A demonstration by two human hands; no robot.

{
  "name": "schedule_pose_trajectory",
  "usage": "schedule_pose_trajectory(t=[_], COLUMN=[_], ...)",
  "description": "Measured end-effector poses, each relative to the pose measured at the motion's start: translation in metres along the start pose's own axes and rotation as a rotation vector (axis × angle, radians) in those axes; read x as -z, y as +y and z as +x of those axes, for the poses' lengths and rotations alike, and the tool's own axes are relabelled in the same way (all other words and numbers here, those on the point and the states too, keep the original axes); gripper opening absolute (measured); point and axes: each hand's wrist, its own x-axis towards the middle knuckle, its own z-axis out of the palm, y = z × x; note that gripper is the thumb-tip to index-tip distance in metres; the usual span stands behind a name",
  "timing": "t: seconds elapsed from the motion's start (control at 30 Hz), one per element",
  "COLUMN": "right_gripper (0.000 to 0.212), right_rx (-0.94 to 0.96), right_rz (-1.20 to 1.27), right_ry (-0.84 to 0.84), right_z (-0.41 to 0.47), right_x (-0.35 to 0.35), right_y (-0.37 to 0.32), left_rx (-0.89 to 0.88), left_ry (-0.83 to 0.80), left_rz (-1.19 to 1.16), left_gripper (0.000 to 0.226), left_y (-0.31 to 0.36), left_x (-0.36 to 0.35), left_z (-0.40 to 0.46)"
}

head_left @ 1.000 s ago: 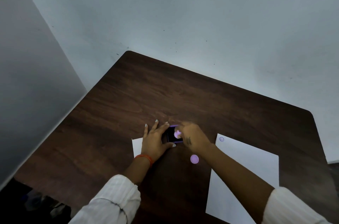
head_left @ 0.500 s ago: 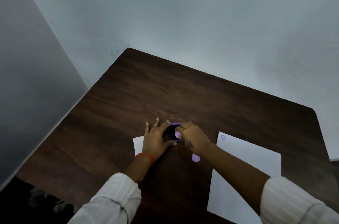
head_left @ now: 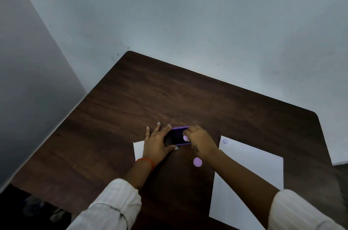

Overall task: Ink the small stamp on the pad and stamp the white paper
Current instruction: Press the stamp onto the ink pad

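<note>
Dark wooden table [head_left: 131, 101] against a pale wall.
Bearing white paper [head_left: 250, 177], purple ink pad [head_left: 177, 136], lilac disc [head_left: 197, 162], smaller sheet [head_left: 139, 149].

The small lilac round stamp [head_left: 185, 138] is mostly hidden by the right hand [head_left: 201, 142]; the tiny purple round imprint [head_left: 225, 141] is unreadable.

**Stamp on pad, paper to the right**

The stamp [head_left: 186, 138], small, round and pale purple, sits on the dark face of the open pad [head_left: 178, 136], a purple-rimmed rectangle lying flat. The white paper [head_left: 248, 177] lies flat to the right, apart from the pad, one round purple print [head_left: 225, 141] at its far left corner
</note>
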Motion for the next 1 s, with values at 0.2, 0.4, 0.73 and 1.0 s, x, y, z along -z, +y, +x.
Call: schedule_pose_trajectory(t=[0.2,0.4,0.73,1.0], right_gripper=[0.02,0.026,0.019,0.017], right_rx=[-0.086,0.074,-0.133,-0.473], right_rz=[0.089,-0.005,0.235,1.581], right_ry=[0.102,0.019,0.073,0.214], right_z=[0.006,0.008,0.006,-0.032], right_x=[-0.009,-0.006,-0.001,0.022], right_y=[0.001,0.013,0.004,0.021], left_rx=[-0.003,0.002,0.002,0.006], left_ry=[0.008,-0.004,-0.017,-0.076], left_rz=[0.001,0.0,0.012,0.128], left_gripper=[0.078,0.078,0.076,0.078], left_y=[-0.002,-0.002,0.002,0.008], left_x=[-0.002,-0.002,0.002,0.006], left_z=[0.0,0.0,-0.002,-0.006])
